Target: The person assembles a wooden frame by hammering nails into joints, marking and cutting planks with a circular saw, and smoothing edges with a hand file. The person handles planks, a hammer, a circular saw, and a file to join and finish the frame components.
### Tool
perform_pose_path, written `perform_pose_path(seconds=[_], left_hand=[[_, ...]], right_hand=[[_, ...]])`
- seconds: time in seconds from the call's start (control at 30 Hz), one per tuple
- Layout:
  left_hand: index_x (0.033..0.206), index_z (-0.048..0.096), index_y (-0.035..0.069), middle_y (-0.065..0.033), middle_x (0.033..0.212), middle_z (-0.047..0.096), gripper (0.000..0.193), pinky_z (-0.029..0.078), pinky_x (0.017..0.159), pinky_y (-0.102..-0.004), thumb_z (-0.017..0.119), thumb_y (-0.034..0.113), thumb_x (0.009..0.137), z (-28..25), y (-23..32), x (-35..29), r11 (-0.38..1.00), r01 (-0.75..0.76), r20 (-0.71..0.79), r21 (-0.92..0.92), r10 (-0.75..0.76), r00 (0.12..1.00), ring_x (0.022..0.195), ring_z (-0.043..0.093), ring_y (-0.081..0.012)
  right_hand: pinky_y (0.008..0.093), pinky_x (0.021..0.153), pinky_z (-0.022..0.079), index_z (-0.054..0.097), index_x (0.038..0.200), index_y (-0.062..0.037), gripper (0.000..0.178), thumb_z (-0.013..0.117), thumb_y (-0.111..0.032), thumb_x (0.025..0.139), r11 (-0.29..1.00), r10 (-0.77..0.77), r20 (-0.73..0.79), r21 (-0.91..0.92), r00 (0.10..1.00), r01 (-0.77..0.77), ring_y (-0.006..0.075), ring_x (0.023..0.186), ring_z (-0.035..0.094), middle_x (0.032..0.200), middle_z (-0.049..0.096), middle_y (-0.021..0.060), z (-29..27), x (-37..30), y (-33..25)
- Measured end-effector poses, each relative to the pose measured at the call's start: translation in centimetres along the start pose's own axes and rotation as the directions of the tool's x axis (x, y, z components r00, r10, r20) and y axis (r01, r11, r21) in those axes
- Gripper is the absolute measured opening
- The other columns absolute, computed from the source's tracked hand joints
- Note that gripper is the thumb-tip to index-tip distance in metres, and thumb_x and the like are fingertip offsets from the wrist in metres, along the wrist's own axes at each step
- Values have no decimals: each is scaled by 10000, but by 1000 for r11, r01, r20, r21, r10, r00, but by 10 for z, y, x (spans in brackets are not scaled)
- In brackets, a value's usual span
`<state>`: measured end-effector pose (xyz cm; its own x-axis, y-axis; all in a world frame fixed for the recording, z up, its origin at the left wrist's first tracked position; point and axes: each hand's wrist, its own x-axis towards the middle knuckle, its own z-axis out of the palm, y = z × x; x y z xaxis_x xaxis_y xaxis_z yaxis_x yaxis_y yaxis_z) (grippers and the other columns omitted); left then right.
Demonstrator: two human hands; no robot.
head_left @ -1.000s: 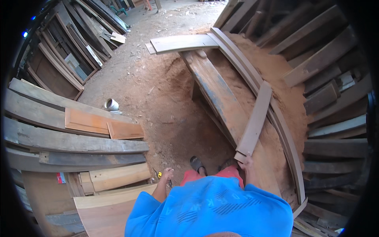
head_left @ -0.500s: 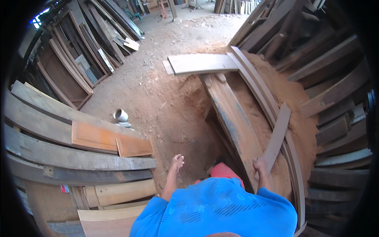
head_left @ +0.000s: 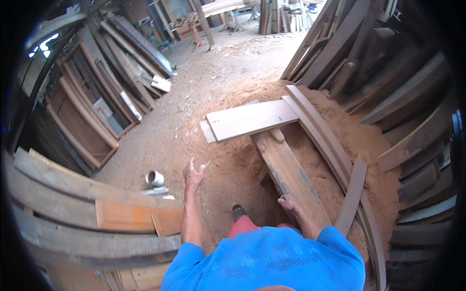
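My left hand (head_left: 195, 173) is raised over the sawdust-strewn floor, its fingers apart, and I see nothing held in it. My right hand (head_left: 291, 203) is loosely curled above the near part of a long wooden bench plank (head_left: 287, 167), with nothing visible in it; whether it touches the wood I cannot tell. Across the bench's far end lies a wide pale board (head_left: 252, 118), overlapping another board. To the right of the bench, a short brown board (head_left: 353, 196) leans over two long narrow boards (head_left: 335, 145).
On my left lie stacked planks (head_left: 63, 189) with orange-brown panels (head_left: 125, 215) on top. A white pipe piece (head_left: 155, 179) sits beyond them. Wooden frames (head_left: 90, 116) lean at the far left. Sawdust (head_left: 371, 140) is heaped on the right, before leaning timber (head_left: 335, 43).
I have moved forward, one foot now showing ahead. My left hand has risen and its fingers have opened. My right hand has swung left, away from the short brown board.
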<state>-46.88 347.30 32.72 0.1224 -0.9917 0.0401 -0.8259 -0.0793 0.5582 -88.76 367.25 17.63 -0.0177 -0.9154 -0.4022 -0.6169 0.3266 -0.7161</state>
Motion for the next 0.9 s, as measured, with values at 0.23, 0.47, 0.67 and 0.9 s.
perform_pose_path(seconds=[0.23, 0.47, 0.67, 0.9], left_hand=[[1509, 377, 48, -243, 1489, 456, 838, 277, 1169, -555, 707, 452, 852, -12, 63, 198, 928, -188, 85, 322, 169, 982, 1399, 397, -427], [1464, 464, 35, -240, 1379, 564, 845, 397, 1114, -506, 658, 595, 862, 58, 106, 346, 802, -445, 506, 399, 212, 836, 1329, 505, -404], [1257, 680, 18, -184, 1220, 696, 787, 536, 899, -409, 740, 644, 783, 118, 116, 417, 810, -474, 882, 345, -109, 458, 1093, 681, -315], [1299, 609, -13, -205, 1128, 715, 599, 559, 923, -439, 590, 497, 986, 102, 126, 352, 979, -189, 950, 79, -17, 310, 994, 717, -306]], right_hand=[[447, 682, 494, 704, 904, 33, 345, 614, -295, 849, 946, 324, -151, 58, 934, -318, 298, 736, 668, 756, 657, 229, 22, 11, 45], [430, 679, 496, 688, 830, 12, 298, 581, -263, 869, 805, 593, -297, 256, 748, -536, 282, 704, 648, 716, 652, 191, 68, 38, 45], [428, 852, 521, 714, 967, 4, 305, 582, -257, 882, 876, 469, -342, 296, 814, -380, 326, 932, 690, 953, 725, 194, 61, 52, -94], [432, 920, 524, 650, 1238, 24, 543, 610, -442, 961, 515, 666, -20, 735, 745, -441, 333, 1092, 671, 1180, 703, 213, 86, 47, -100]])
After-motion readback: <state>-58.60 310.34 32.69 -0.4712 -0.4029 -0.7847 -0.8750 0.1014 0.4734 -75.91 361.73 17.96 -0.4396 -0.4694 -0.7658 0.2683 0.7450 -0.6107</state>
